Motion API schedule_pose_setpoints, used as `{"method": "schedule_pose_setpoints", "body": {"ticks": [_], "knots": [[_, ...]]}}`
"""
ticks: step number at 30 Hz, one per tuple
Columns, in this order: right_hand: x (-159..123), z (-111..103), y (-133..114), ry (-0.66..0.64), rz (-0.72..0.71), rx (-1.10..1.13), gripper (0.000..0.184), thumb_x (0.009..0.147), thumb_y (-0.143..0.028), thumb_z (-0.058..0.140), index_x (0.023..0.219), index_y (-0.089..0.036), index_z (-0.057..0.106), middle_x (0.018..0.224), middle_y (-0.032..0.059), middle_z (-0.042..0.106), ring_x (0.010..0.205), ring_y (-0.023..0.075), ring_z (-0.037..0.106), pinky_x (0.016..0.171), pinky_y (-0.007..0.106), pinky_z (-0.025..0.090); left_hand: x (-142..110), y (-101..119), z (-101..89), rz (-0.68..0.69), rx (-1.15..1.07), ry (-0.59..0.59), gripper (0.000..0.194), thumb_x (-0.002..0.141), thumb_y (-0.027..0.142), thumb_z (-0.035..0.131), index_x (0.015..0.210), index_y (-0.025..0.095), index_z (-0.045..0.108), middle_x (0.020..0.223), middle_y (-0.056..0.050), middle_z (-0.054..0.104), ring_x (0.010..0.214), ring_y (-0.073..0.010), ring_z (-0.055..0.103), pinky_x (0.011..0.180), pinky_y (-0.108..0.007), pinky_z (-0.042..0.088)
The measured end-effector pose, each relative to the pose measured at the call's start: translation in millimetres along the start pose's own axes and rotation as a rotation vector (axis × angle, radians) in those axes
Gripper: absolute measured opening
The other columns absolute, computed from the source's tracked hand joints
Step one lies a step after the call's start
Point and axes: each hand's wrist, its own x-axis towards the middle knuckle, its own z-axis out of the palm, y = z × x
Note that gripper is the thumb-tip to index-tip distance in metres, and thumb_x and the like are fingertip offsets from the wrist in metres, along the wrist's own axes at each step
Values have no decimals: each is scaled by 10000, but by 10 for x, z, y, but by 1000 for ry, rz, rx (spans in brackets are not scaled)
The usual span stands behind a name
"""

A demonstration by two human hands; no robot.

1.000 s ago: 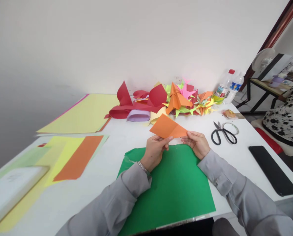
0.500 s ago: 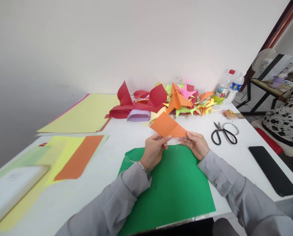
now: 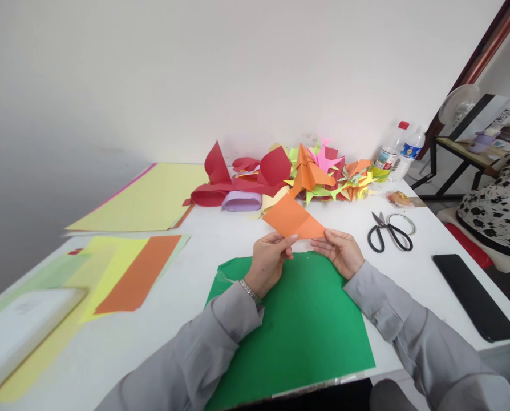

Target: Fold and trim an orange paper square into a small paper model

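Note:
An orange sheet of paper (image 3: 290, 217) with a crease across it is held up and tilted above the far edge of a green sheet (image 3: 302, 319). My left hand (image 3: 268, 260) pinches its near edge between thumb and fingers. At the right corner, my right hand (image 3: 343, 251) grips the paper with thumb and fingertips. Both hands are closed on it. Parts of the left fingers are hidden behind the paper.
Folded paper pieces, including an orange one (image 3: 307, 174) and red ones (image 3: 274, 165), pile up by the wall. Scissors (image 3: 387, 231), a black phone-like slab (image 3: 473, 297) and bottles (image 3: 387, 151) lie right. Coloured sheets (image 3: 139, 274) and a white box (image 3: 28, 325) are left. A person sits at right.
Almost nothing differs. The orange paper's far corner has shifted very slightly to the right, while both hands keep their grip and place.

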Motion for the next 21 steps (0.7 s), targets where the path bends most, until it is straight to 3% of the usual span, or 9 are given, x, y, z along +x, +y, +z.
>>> {"method": "schedule_pose_setpoints", "body": {"ticks": [9, 16, 21], "knots": [[-7, -5, -25, -13, -17, -28, 174, 609, -244, 793, 704, -130, 702, 687, 88, 737, 648, 184, 704, 624, 265, 566, 24, -2, -23, -1, -20, -13, 316, 458, 231, 842, 534, 143, 548, 380, 69, 475, 340, -49, 429, 359, -169, 350], [-63, 29, 25, -43, -65, -247, 240, 536, -270, 833, 701, -135, 722, 619, 29, 708, 556, 127, 642, 548, 223, 508, -5, -26, -44, 74, 49, -116, 240, 514, 218, 821, 645, 125, 644, 459, 50, 539, 369, -58, 457, 375, -183, 358], [-68, 29, 74, -66, -115, -342, 239, 542, -288, 826, 706, -152, 716, 614, 9, 700, 562, 127, 624, 569, 242, 498, -75, -18, 0, 112, 145, -260, 237, 579, 234, 790, 763, 120, 695, 583, 1, 639, 439, -87, 517, 441, -220, 440]]}}
